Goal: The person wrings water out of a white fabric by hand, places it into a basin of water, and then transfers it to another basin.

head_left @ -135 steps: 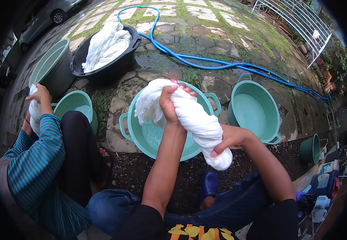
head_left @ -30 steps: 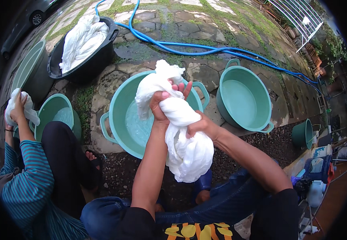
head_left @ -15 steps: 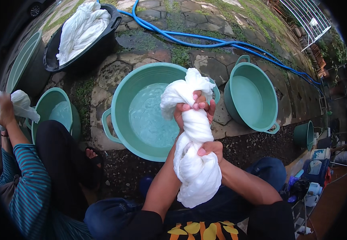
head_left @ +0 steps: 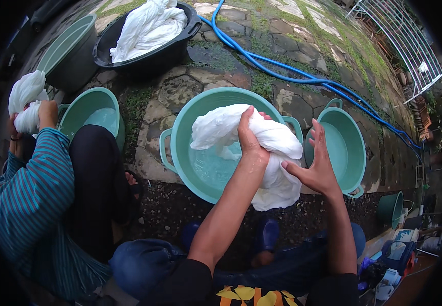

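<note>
A bunched, partly twisted white cloth (head_left: 277,135) hangs over the near right part of a large green basin (head_left: 166,148). My left hand (head_left: 254,135) is wrapped round its middle. One end droops over the water in the basin; the other hangs past the near rim. Beside the cloth, on its right, my right hand (head_left: 318,166) has its fingers stretched up and the thumb apart, with nothing gripped. The thumb tip is close to the cloth; whether it touches, I cannot tell.
To the right stands a smaller green tub (head_left: 361,153). A black tub (head_left: 190,30) heaped with white cloth (head_left: 149,30) is at the far left. At left a co-worker (head_left: 32,188) grips white cloth near another green tub (head_left: 119,115). Blue hoses (head_left: 282,76) cross the paving.
Both hands gripped the upright twisted cloth before. My right hand has let go and opened to the right, and the cloth now lies bent across my left hand. The view has shifted left.
</note>
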A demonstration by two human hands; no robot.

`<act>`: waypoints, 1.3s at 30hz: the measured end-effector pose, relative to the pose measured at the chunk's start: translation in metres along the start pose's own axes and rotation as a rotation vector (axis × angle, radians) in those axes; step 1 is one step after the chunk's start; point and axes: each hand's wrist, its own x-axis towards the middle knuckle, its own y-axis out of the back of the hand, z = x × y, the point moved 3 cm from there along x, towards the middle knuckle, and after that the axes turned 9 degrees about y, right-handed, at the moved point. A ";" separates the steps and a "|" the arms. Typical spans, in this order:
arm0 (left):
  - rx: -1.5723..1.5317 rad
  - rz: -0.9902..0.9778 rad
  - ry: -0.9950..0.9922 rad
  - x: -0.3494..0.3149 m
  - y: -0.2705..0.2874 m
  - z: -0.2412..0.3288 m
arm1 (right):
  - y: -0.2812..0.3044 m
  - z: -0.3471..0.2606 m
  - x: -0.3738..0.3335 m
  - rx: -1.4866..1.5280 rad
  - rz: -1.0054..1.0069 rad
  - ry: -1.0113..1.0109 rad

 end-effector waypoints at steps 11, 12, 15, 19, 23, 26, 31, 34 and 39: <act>0.043 -0.532 0.053 -0.056 -0.070 -0.021 | 0.027 -0.017 0.025 -0.403 0.088 0.244; 0.073 -0.559 0.063 -0.056 -0.071 -0.019 | 0.028 -0.016 0.030 -0.383 0.130 0.206; 0.104 -0.607 0.148 -0.056 -0.067 -0.011 | 0.032 -0.019 0.040 -0.163 0.040 0.171; 0.195 -0.530 0.097 -0.046 -0.055 -0.002 | 0.018 -0.018 0.044 -0.014 -0.130 0.157; 0.057 -0.430 0.080 -0.021 -0.029 -0.004 | -0.017 0.000 0.023 0.316 -0.286 -0.069; 0.068 -0.527 0.163 -0.016 -0.009 -0.014 | -0.045 0.031 0.000 0.828 -0.284 -0.282; -0.060 -0.652 0.253 -0.017 -0.004 -0.027 | -0.076 0.028 -0.029 1.615 -0.200 -0.473; -0.104 -0.726 0.342 -0.018 -0.008 -0.042 | -0.083 0.023 -0.043 1.947 -0.082 -0.463; -0.171 -0.765 0.399 -0.020 0.006 -0.050 | -0.098 0.013 -0.058 2.197 -0.065 -0.486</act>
